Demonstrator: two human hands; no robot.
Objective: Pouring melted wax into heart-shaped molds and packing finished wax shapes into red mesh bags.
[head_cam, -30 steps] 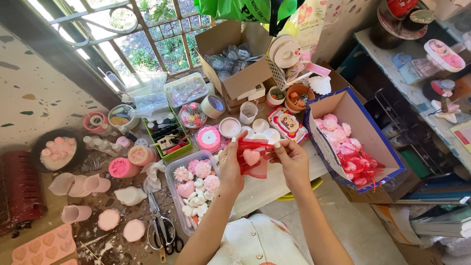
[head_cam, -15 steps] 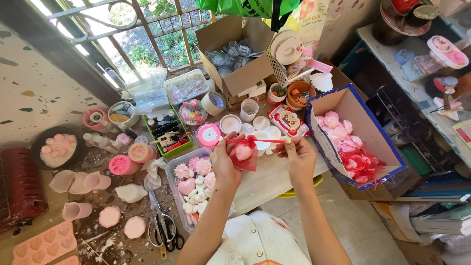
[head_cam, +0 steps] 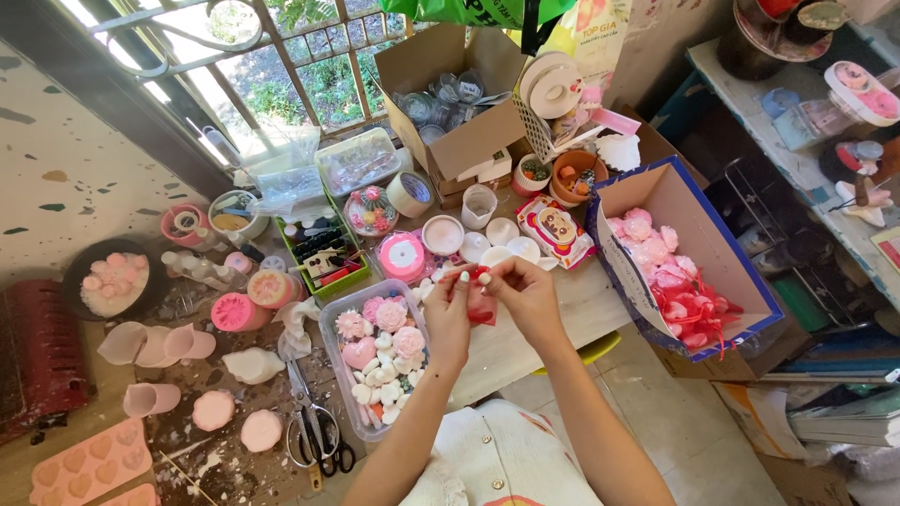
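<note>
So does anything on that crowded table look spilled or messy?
Yes. White crumbs and flakes lie scattered over the dark surface at lower left, around the scissors and two round pink pieces. Elsewhere things sit in boxes and tubs; both hands hold a small red pouch.

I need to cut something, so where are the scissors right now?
In the head view, the scissors lie flat on the messy worktop at lower centre-left, just left of the clear tub of flower shapes and right of two round pink pieces, below the left hand.

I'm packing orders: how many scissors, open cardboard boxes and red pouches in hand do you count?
scissors: 1
open cardboard boxes: 2, brown box, blue box
red pouch: 1
Total: 4
</note>
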